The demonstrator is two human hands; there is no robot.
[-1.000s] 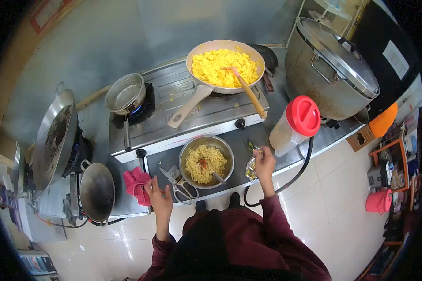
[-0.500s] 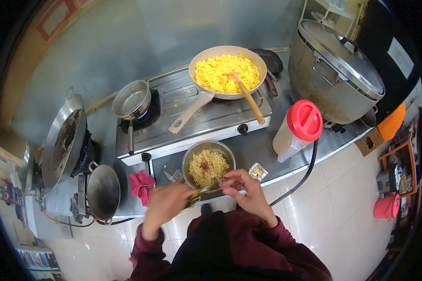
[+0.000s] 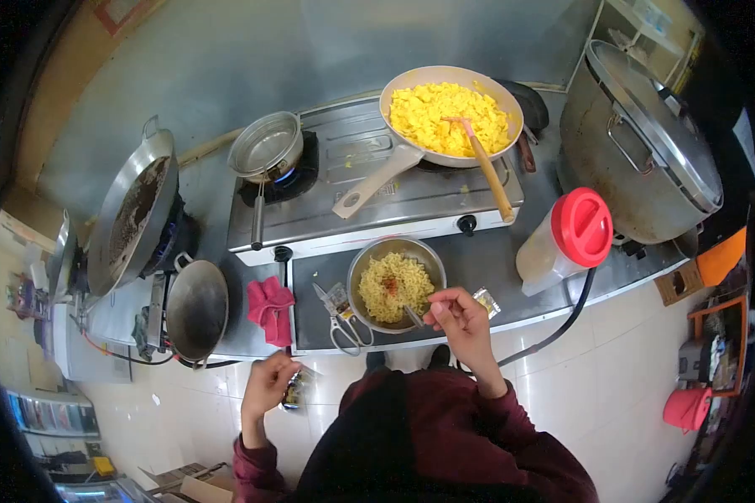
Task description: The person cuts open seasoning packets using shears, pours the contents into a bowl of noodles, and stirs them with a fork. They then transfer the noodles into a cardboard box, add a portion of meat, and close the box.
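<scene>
A steel bowl (image 3: 356, 289) of cooked noodles (image 3: 407, 272) with reddish powder on top sits at the counter's front edge. My right hand (image 3: 466, 331) is at its right rim, fingers closed around the handle of a metal utensil (image 3: 413, 317); its other end is hidden in the noodles. To the left, past the counter edge, my left hand (image 3: 268, 386) is closed in a pinch, and a small shiny seasoning packet (image 3: 293, 391) hangs by its fingers. Scissors (image 3: 344, 329) lie left of the bowl beside a clear wrapper (image 3: 337, 295). Another packet (image 3: 486, 302) lies to the right.
Behind the bowl stands a gas stove (image 3: 344, 210) with a lit burner under a small saucepan (image 3: 264, 151). A pan (image 3: 398, 155) of scrambled egg carries a wooden-handled spatula (image 3: 491, 180). Also here are a red-lidded jug (image 3: 583, 230), large pot (image 3: 621, 180), pink cloth (image 3: 268, 310) and woks (image 3: 197, 306).
My left hand has moved away from the bowl, left and down, with the packet. The scissors have come into view. My right hand stays by the bowl's rim as the view shifts.
</scene>
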